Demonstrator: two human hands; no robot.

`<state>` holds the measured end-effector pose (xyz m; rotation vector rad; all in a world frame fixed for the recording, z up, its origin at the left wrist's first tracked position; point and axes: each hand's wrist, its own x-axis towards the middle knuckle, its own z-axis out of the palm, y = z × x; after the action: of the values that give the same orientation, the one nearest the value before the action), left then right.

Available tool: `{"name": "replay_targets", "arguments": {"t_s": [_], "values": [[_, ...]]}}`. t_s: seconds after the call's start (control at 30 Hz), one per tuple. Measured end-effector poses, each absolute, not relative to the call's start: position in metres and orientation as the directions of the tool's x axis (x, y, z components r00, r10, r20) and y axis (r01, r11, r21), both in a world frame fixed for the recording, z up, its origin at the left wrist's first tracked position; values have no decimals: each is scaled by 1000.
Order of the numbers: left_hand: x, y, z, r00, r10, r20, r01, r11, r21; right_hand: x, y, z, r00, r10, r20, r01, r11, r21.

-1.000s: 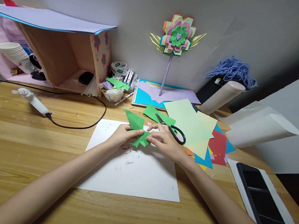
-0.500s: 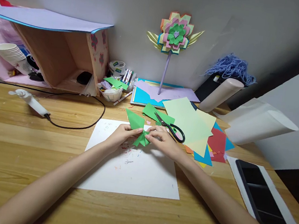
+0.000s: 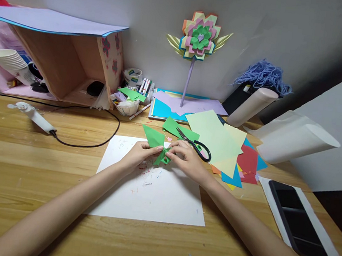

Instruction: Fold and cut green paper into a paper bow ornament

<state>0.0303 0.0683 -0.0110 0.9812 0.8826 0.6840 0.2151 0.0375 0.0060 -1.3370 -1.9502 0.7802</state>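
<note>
Left hand (image 3: 138, 156): fingers pinched on folded green paper (image 3: 153, 137). Right hand (image 3: 188, 161): fingers nearly together, pinching its creased end. White sheet (image 3: 149, 204) underneath; scissors (image 3: 209, 152) just beside right hand.

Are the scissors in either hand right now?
No, the left hand and right hand pinch folded green paper, while the scissors lie on other paper.

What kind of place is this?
Likely a home craft desk: black-handled scissors beside coloured paper sheets, a layered paper flower against the wall, and markers near the tape rolls.
</note>
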Motion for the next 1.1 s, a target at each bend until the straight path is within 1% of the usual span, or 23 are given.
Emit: {"name": "replay_targets", "arguments": {"t_s": [0.1, 0.17, 0.3, 0.37, 0.5, 0.67, 0.87, 1.1], "values": [[31, 67, -9, 481, 813, -329, -82, 415, 906, 213, 37, 8, -199, 973, 113, 435, 191, -880], [32, 67, -9, 467, 822, -324, -67, 398, 915, 212, 37, 9, -141, 989, 54, 354, 101, -930], [31, 67, -12, 446, 842, -302, -44, 358, 933, 212, 39, 6, -97, 994, -42, 177, -24, -984], [31, 67, -12, 448, 841, -302, -34, 353, 935, 213, 40, 4, -117, 989, -89, 134, -73, -988], [31, 66, -10, 439, 848, -298, -6, 334, 943, 214, 39, 2, -193, 975, -106, 162, -74, -984], [31, 66, -10, 425, 856, -293, 20, 315, 949, 213, 38, 1, -187, 978, -88, 187, -52, -981], [32, 66, -10, 435, 852, -290, 14, 316, 949, 214, 41, -3, -172, 985, -32, 228, 8, -974], [32, 66, -11, 437, 847, -304, 6, 336, 942, 215, 40, -4, -207, 978, -26, 257, 29, -966]]}}
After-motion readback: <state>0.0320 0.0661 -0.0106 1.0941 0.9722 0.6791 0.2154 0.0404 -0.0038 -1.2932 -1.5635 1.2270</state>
